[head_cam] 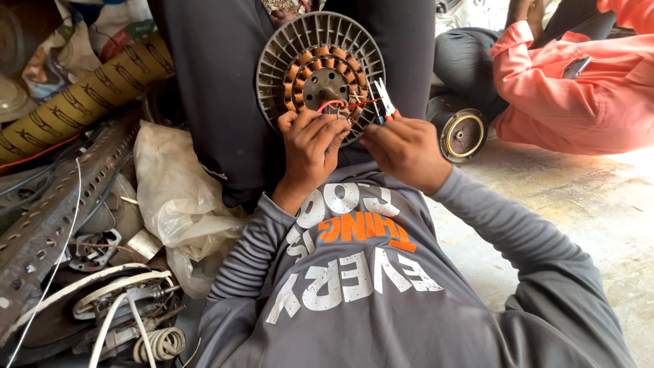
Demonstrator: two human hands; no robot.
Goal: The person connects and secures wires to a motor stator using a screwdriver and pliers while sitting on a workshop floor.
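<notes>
A round grey finned motor stator with copper windings rests upright between my knees. Red wires come off its lower windings. My left hand pinches those wires at the stator's lower rim. My right hand grips a pair of pliers with orange handles, whose jaws point up at the wires beside the windings.
At the left lies scrap: a perforated metal bar, a crumpled plastic bag, a yellow patterned roll, white cables. A round motor part lies on the concrete floor at the right. A person in an orange shirt sits beyond.
</notes>
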